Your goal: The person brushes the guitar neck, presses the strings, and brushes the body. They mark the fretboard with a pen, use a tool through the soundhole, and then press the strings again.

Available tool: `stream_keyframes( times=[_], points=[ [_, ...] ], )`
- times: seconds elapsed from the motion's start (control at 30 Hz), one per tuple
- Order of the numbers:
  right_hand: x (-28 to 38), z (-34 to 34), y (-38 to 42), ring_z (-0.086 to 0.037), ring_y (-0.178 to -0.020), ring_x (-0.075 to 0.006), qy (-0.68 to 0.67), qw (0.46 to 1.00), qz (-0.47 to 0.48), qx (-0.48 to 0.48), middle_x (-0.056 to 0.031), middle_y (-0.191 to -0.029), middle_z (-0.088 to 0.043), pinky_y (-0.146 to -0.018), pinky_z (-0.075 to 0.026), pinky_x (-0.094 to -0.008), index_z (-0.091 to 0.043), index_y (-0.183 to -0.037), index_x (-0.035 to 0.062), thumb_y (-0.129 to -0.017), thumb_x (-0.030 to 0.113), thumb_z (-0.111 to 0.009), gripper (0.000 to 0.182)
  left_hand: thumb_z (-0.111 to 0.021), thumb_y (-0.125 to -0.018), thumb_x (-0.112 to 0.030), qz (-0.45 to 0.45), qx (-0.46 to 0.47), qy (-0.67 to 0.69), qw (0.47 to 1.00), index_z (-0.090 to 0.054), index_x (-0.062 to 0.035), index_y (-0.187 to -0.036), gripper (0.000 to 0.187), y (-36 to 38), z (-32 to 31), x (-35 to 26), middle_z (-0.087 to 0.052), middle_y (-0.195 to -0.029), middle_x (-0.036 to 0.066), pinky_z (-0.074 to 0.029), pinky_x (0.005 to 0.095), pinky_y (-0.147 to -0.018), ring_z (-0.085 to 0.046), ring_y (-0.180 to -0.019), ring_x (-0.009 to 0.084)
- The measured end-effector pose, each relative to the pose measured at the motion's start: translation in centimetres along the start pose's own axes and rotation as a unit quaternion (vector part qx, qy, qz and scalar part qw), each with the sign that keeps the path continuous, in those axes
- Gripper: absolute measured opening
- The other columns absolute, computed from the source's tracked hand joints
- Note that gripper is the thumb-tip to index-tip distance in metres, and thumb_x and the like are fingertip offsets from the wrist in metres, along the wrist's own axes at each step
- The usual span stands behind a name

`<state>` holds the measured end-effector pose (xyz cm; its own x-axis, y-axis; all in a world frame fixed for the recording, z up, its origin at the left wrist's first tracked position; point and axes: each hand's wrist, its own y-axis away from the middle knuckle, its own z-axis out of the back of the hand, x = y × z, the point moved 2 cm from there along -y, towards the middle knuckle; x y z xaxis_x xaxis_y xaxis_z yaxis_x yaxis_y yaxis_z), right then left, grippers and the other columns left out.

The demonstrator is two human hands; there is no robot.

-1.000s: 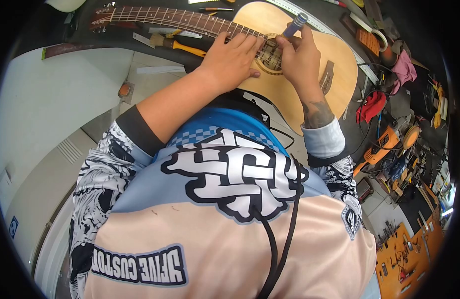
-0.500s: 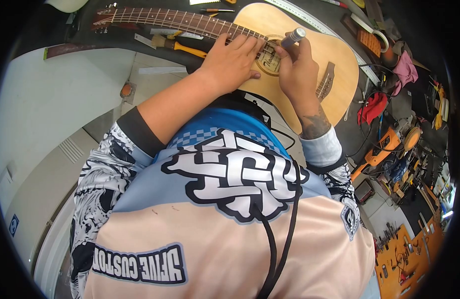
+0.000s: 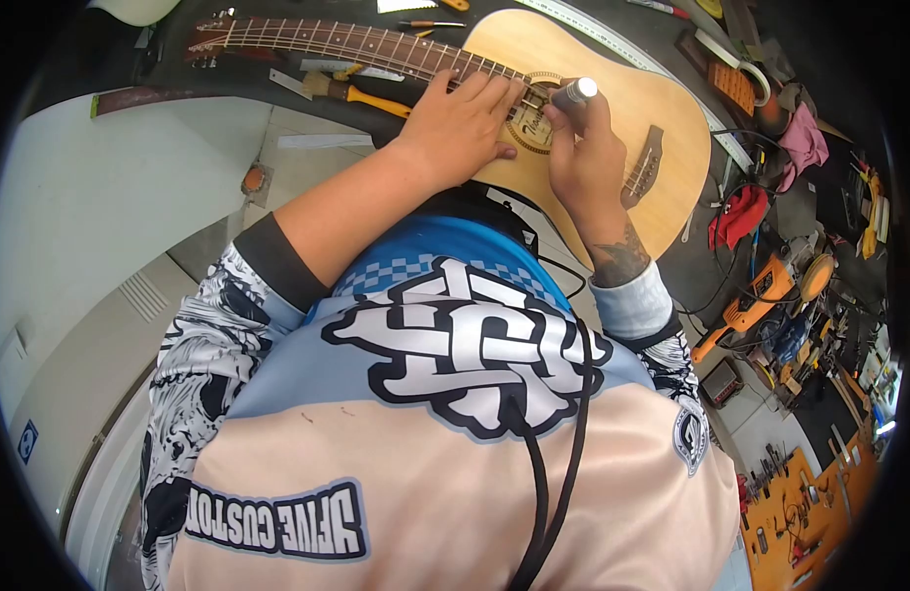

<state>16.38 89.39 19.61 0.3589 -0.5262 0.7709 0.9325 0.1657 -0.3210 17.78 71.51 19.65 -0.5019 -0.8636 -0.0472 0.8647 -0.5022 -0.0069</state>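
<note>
A pale-topped acoustic guitar (image 3: 662, 108) lies face up on the dark bench, its neck running to the left. My left hand (image 3: 465, 123) rests with fingers outstretched across the strings at the body end of the fretboard (image 3: 366, 46), thumb over the guitar's near edge. In my right hand (image 3: 588, 167), above the body beside the soundhole (image 3: 536, 126), is a dark cylindrical tool with a silver end (image 3: 575, 94). The silver end points up; its lower end is hidden by my fingers. The bridge (image 3: 644, 169) lies right of that hand.
A brush with a yellow handle (image 3: 376, 101) lies below the neck. Behind the body runs a long metal ruler (image 3: 593, 32). Right of the guitar are a tape roll (image 3: 760, 84), a pink cloth (image 3: 803, 138), a red cloth (image 3: 739, 215), cables and an orange power tool (image 3: 760, 295).
My right hand has shifted slightly to the left and down, and the tool's silver end has tipped toward me. My left hand stays in nearly the same place.
</note>
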Motion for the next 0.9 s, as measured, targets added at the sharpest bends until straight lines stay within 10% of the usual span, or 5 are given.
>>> stream_keyframes(
  times=[0.9],
  points=[
    [0.32,0.15,-0.09,-0.077,-0.088,-0.0349,-0.001,1.0,-0.002,0.0,-0.0204,-0.098,-0.076,-0.073,-0.062,-0.0393,-0.057,-0.127,-0.0002,-0.097,0.01,-0.07,0.035,-0.066,-0.092,-0.055,-0.003,0.004,-0.001,1.0,-0.048,-0.005,-0.151,0.079,0.08,0.35,0.1,-0.055,-0.132,0.005,-0.038,0.0409,-0.107,-0.05,-0.124,0.0207]
  ],
)
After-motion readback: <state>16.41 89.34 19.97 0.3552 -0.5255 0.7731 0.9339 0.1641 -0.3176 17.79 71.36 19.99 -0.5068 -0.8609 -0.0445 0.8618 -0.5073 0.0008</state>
